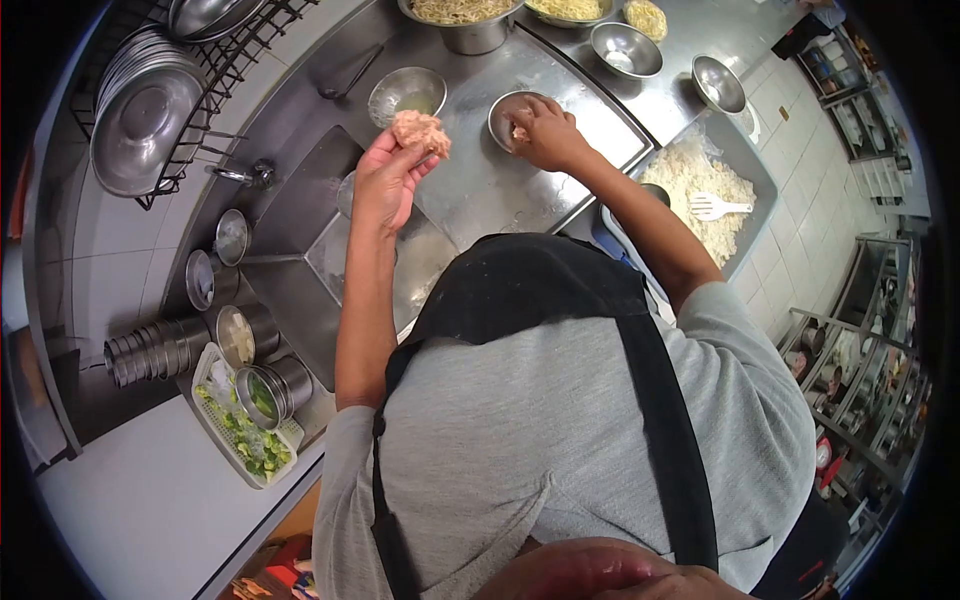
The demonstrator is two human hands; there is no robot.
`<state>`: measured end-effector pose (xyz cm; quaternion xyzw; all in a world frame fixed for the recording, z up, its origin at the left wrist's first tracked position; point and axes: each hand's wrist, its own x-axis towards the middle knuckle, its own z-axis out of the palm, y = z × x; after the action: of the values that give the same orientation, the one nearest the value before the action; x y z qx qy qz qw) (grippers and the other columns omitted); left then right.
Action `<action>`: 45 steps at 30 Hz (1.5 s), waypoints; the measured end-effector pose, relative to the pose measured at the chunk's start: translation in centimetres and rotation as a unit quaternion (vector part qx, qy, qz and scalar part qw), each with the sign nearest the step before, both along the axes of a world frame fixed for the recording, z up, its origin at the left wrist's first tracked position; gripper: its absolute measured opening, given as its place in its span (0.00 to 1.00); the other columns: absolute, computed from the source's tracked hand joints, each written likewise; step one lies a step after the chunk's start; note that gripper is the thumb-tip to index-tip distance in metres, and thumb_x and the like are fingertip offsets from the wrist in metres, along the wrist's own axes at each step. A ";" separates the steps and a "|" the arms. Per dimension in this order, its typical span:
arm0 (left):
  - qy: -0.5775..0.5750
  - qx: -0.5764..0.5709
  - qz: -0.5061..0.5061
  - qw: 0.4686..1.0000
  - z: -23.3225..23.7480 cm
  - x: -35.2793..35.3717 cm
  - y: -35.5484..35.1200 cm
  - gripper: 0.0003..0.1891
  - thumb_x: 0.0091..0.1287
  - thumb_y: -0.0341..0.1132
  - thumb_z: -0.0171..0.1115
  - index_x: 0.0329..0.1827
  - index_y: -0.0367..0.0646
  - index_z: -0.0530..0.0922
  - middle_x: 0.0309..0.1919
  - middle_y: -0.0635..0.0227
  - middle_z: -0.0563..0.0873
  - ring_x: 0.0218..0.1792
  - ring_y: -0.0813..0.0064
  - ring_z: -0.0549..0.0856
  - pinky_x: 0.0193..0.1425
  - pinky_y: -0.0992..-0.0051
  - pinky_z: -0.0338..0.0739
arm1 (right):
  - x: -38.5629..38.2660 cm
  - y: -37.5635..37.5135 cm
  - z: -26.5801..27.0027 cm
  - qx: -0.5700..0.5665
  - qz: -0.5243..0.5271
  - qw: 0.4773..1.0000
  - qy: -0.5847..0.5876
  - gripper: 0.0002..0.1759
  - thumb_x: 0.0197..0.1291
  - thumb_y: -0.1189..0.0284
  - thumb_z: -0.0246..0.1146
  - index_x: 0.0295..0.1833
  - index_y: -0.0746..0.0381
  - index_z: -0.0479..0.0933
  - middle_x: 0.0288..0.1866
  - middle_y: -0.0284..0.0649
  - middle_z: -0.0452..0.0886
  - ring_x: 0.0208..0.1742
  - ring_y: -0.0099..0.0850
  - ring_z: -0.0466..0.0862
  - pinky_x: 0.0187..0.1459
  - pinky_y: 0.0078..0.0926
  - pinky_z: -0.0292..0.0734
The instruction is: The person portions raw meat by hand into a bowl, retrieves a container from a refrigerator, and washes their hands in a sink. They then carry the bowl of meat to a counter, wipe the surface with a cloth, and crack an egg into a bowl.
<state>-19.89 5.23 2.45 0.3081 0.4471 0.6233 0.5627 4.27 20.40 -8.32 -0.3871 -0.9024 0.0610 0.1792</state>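
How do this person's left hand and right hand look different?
The left hand is held up away from any bowl, while the right hand reaches into a metal bowl.
The left hand holds a big pink lump; by the right hand's fingers only a small pink bit shows.
Both hands are bare, with no gloves.

Free counter (468,112) between two bowls (407,92) (507,108)
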 end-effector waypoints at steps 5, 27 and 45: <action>0.052 -0.051 -0.038 0.997 -0.4 -0.5 0.6 0.16 0.77 0.32 0.61 0.63 0.35 0.79 0.50 0.64 0.89 0.46 0.77 0.88 0.50 0.78 0.83 | -2.3 -1.7 11.3 -0.242 0.102 0.961 0.089 0.33 0.62 0.70 0.70 0.74 0.49 0.73 0.72 0.46 0.75 0.67 0.44 0.80 0.58 0.40 0.82; 0.070 -0.055 -0.054 0.995 2.5 1.1 1.4 0.14 0.78 0.37 0.59 0.59 0.39 0.82 0.44 0.68 0.89 0.42 0.81 0.86 0.47 0.78 0.79 | -4.0 -3.3 12.4 -0.308 0.175 0.883 0.308 0.13 0.66 0.72 0.67 0.53 0.66 0.79 0.49 0.36 0.83 0.42 0.23 0.83 0.42 0.25 0.81; 0.054 0.031 0.002 0.998 3.6 1.2 0.2 0.14 0.71 0.25 0.61 0.59 0.38 0.80 0.45 0.68 0.89 0.40 0.82 0.87 0.35 0.84 0.72 | -5.1 -5.6 13.2 -0.367 0.209 0.817 0.392 0.15 0.62 0.72 0.70 0.49 0.65 0.76 0.41 0.38 0.86 0.39 0.19 0.83 0.40 0.20 0.76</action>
<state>-18.65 5.46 6.00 0.3579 0.4577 0.6204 0.5269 -0.86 14.75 4.93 -0.1693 -0.7257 0.5701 0.3459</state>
